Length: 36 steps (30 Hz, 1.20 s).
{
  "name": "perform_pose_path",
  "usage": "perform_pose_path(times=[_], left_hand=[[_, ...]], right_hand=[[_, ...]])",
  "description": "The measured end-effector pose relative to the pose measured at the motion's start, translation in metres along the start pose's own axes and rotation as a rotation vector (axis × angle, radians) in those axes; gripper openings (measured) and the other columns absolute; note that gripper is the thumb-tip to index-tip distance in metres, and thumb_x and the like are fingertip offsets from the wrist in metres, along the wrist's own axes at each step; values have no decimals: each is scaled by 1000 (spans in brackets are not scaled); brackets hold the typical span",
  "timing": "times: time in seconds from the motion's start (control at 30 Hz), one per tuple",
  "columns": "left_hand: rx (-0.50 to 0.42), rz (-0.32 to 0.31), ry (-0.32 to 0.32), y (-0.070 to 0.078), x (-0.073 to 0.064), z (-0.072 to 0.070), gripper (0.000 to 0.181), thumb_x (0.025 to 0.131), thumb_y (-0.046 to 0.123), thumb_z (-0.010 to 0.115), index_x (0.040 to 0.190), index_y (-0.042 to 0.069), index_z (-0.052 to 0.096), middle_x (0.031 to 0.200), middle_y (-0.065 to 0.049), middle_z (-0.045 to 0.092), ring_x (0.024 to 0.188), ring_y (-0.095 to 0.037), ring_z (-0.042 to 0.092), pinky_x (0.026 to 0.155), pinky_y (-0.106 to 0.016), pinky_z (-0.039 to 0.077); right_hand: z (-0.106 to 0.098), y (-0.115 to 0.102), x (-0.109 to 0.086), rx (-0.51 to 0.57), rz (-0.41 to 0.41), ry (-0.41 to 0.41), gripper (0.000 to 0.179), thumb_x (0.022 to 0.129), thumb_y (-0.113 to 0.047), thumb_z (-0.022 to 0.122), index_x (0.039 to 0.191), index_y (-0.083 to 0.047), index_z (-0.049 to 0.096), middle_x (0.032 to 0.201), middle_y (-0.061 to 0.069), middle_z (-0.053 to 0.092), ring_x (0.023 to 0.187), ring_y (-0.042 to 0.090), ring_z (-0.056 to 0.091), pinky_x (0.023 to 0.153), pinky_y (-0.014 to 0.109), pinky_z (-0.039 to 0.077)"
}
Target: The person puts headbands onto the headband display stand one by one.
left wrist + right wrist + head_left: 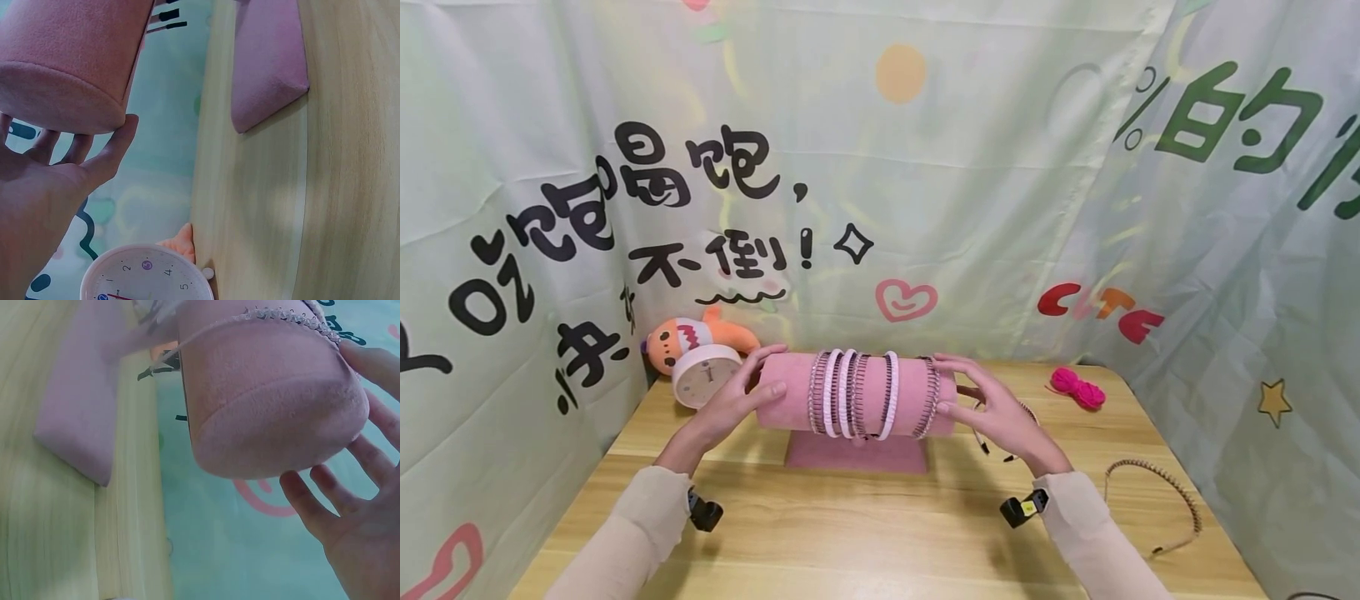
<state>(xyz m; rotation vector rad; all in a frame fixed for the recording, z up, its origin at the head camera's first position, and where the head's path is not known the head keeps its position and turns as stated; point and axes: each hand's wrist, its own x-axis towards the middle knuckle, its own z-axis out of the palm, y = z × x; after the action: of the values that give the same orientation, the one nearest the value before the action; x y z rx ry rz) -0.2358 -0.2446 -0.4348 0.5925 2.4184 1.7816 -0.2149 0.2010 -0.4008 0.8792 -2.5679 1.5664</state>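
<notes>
A pink velvet roll stand (875, 387) with a flat base (856, 454) stands on the table. Several headbands (848, 392), white ones and dark toothed ones, go around its roll. My left hand (733, 396) touches the roll's left end, its thumb at the front and its fingers toward the back. At the opposite end is my right hand (996, 412), fingers spread and fairly straight. In the right wrist view its upper finger (374, 365) reaches the outermost headband (290, 315), while its thumb (306, 500) meets the end's rim. Some left fingertips are hidden behind the roll.
Behind my left hand are a white round clock (703, 379) and an orange plush toy (737, 336). A brown headband (1183, 487) lies at the right, another thin headband (1028, 412) behind my right hand. Pink yarn (1077, 389) sits farther back. Printed cloth (985, 208) encloses the table.
</notes>
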Motion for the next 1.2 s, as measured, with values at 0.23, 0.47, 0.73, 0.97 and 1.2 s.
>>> perform_pose_path(times=[0.23, 0.47, 0.73, 0.97, 1.2], left_hand=[[2, -1, -1, 0, 0, 0, 68, 109, 31, 62, 169, 22, 31, 169, -17, 37, 157, -39, 35, 128, -64, 27], [-9, -6, -5, -1, 1, 0, 69, 108, 29, 62, 169, 19, 30, 169, -16, 37, 156, -37, 36, 126, -50, 33], [-11, -4, -4, 1, 0, 1, 67, 109, 28, 62, 168, 22, 32, 169, -16, 37, 156, -36, 36, 120, -30, 36], [-4, -6, 3, 1, 0, 0, 67, 109, 28, 62, 168, 22, 32, 169, -16, 37, 156, -37, 36, 122, -36, 36], [0, -9, 6, 1, -1, 1, 68, 109, 28, 62, 169, 21, 31, 169, -16, 37, 156, -37, 36, 126, -52, 32]], right_hand=[[7, -5, 8, -33, -3, -8, 56, 102, -27, 79, 154, -32, 58, 171, -3, 45, 160, 30, 40, 127, 64, 36], [16, -10, 16, -91, 4, -1, 57, 99, -34, 82, 152, -37, 61, 169, -6, 47, 163, 31, 33, 124, 67, 37], [24, -13, 24, -135, -41, 3, 58, 99, -33, 82, 153, -34, 62, 169, -3, 50, 168, 36, 18, 126, 79, 20], [27, -12, 27, -145, -53, 6, 57, 99, -33, 82, 152, -34, 62, 169, -4, 50, 169, 34, 17, 126, 80, 19], [23, -7, 22, -105, -25, 30, 58, 100, -35, 80, 154, -34, 60, 170, -3, 48, 163, 33, 33, 126, 74, 28]])
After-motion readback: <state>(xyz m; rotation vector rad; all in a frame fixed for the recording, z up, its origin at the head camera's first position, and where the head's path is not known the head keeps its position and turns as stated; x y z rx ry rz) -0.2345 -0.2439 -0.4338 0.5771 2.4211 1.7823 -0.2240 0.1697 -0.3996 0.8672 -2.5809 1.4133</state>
